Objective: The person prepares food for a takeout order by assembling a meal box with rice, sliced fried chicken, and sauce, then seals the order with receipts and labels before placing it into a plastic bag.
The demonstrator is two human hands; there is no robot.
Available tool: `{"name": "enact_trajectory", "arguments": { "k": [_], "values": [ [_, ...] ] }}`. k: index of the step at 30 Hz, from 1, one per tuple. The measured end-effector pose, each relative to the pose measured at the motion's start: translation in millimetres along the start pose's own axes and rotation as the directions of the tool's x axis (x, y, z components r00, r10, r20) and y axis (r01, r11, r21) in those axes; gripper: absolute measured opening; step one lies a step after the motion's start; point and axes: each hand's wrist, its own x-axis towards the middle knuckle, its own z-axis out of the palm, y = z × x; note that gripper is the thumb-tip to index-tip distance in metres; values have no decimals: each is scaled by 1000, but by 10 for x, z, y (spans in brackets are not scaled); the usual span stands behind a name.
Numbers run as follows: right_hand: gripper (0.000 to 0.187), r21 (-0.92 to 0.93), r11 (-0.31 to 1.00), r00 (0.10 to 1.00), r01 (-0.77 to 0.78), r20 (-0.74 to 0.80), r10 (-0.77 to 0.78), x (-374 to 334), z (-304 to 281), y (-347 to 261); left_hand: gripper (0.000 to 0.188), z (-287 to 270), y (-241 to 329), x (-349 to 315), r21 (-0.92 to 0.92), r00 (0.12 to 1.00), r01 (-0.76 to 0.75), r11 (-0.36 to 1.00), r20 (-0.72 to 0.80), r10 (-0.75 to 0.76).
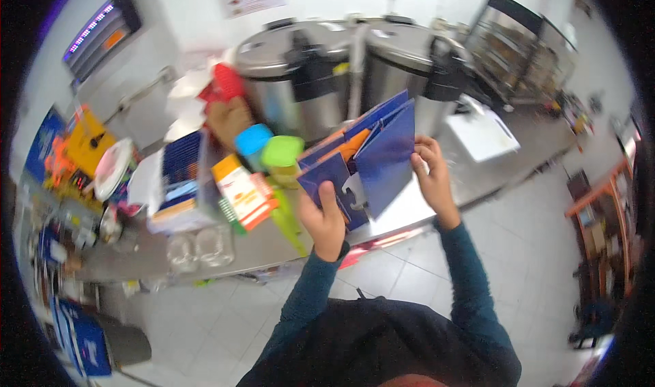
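Above the counter's front edge I hold a dark blue folder-like item of stiff card (387, 162), its panels spread apart. Orange shows inside it, along with a pale curved shape I cannot make out. My left hand (323, 222) grips the left panel, thumb on the near face and fingers hidden behind. At the right panel's outer edge, my right hand (434, 179) pinches the card between thumb and fingers. A white sheet (407, 211) lies on the counter behind and below the folder.
Two large steel urns (290, 49) stand at the back, with black-topped dispensers (314, 80) before them. Left are green-lidded (282, 151) and blue-lidded containers (254, 139), an orange-white booklet (244, 192) and a clear bin (183, 213). A white board (482, 136) lies right, near a glass display case (515, 46).
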Motion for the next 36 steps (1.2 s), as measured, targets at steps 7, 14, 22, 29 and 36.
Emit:
{"name": "enact_trajectory", "arguments": {
  "k": [7, 14, 22, 29, 36],
  "values": [
    [109, -55, 998, 957, 7, -290, -23, -800, -1213, 449, 23, 1696, -72, -1289, 73, 944, -61, 995, 328, 34],
    [72, 300, 843, 825, -446, -227, 517, -1137, -2809, 1312, 26, 3083, -327, -1810, -76, 880, 63, 995, 475, -19],
    [63, 533, 668, 722, -520, -143, 677, -892, -4211, 2455, 33, 4919, -1583, -1943, -202, 804, 382, 902, 553, -217],
    [44, 959, 182, 619, -216, -10, 785, -1056, -4668, 4061, 48, 6359, -2612, -2934, 94, 449, 540, 837, 808, -381],
    [33, 881, 379, 511, -282, -196, 837, -635, -5632, 5170, 61, 7257, -2998, -2634, 422, 687, 251, 871, 556, -468]
  ]
}}
